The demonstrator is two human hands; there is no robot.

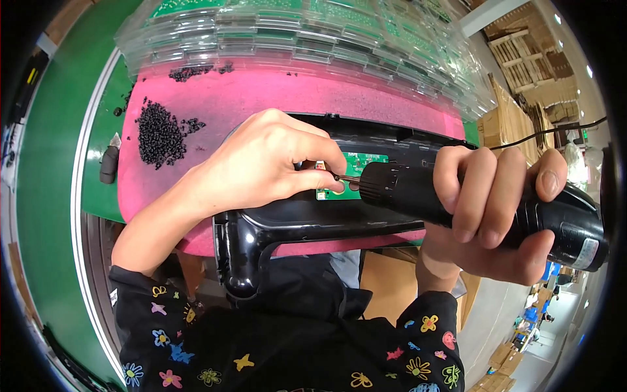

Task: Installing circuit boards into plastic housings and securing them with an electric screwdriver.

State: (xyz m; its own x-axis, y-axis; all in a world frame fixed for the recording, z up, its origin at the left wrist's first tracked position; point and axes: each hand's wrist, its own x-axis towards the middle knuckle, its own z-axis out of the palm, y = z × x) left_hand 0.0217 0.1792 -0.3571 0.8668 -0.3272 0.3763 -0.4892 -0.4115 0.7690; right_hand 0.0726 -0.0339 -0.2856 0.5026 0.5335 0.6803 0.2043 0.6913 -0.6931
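Note:
My right hand (490, 209) wraps round a black electric screwdriver (392, 185), held nearly level with its metal bit pointing left. At the bit's tip, my left hand (271, 153) pinches a small black screw (336, 177) between thumb and forefinger, mostly covered by the fingertips. Both meet above a green circuit board (369, 158), which lies inside a long black plastic housing (313, 225). The left hand and the screwdriver hide part of the board. At its left end the glossy housing has an arm that bends toward me, past the mat's near edge.
A pink mat (215, 95) covers the green table. On its left lies a heap of small black screws (159, 134), with more scattered behind. Stacked clear plastic trays (261, 42) with green boards stand at the back. A dark, pointed tool (110, 163) lies left of the mat.

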